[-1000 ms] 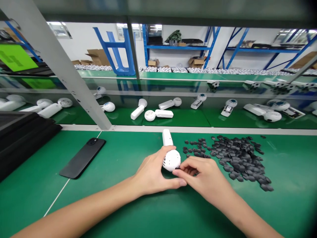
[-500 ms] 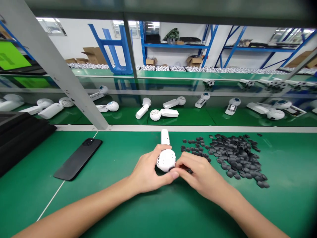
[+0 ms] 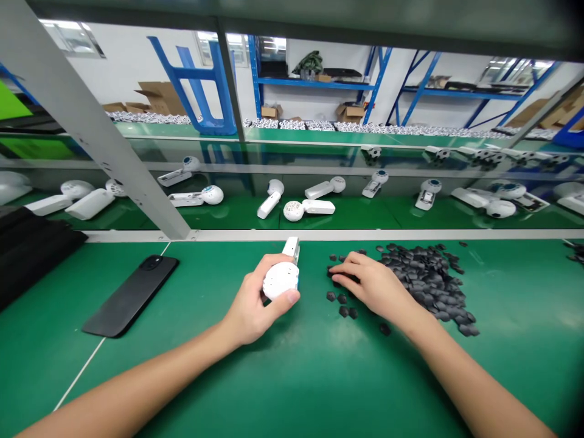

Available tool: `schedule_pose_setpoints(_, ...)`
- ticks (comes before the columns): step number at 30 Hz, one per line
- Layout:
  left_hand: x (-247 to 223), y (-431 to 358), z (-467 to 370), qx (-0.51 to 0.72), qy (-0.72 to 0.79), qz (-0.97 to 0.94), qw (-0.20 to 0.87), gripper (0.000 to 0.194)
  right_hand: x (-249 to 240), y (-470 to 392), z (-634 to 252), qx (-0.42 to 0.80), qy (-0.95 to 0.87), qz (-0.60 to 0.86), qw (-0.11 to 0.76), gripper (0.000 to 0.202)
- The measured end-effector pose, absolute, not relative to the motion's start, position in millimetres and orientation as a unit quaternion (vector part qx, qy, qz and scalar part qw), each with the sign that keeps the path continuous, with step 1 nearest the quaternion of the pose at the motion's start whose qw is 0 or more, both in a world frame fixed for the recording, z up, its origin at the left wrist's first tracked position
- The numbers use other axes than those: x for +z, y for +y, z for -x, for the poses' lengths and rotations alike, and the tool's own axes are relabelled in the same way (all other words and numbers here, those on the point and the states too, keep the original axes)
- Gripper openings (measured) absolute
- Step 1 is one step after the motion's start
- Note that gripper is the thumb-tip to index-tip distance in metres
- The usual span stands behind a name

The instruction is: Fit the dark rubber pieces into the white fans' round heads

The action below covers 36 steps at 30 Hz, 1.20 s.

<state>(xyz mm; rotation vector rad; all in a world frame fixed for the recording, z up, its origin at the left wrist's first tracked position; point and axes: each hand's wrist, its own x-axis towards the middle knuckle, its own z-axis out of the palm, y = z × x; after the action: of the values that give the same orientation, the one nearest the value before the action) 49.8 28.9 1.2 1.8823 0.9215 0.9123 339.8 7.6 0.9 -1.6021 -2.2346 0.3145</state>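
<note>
At green tabletop, L of flat black many-sided plastic pcs, L hand holds white plastic round-headed device; R hand has fingertips close together at pcs, can't tell if gripping 1. Best: steady device, pinch 1 pc by edges. Device looks domed, tiny slots, blue at R edge
</note>
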Motion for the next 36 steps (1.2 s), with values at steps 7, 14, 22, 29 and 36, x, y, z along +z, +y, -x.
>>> schedule_pose_setpoints(7, -4.8, 26.0, -50.5, 0.353, 0.393, -0.730, 0.434, 0.050, 14.1, -2.5, -337.3, 0.160, -0.825, 0.519, 0.154, 0.014)
schedule_pose_setpoints(14, -8.0, 26.9, -55.4, 0.360, 0.383, -0.714, 0.463, 0.054, 20.2, -12.6, -328.2, 0.127, -0.841, 0.517, 0.097, 0.010)
schedule_pose_setpoints(22, -13.8, 28.8, -57.2, 0.331, 0.333, -0.787, 0.400, 0.048, 17.4, -18.9, -300.7, 0.366, -0.722, 0.531, 0.248, 0.020)
schedule_pose_setpoints(29, -13.0, 24.2, -59.3, 0.302, 0.303, -0.814, 0.392, 0.051, 9.7, -23.5, -289.6, 0.502, -0.616, 0.499, 0.345, 0.019)
schedule_pose_setpoints(36, -12.1, 18.2, -63.4, 0.310, 0.296, -0.814, 0.392, 0.051, 9.4, -27.9, -275.9, 0.528, -0.563, 0.515, 0.375, 0.023)
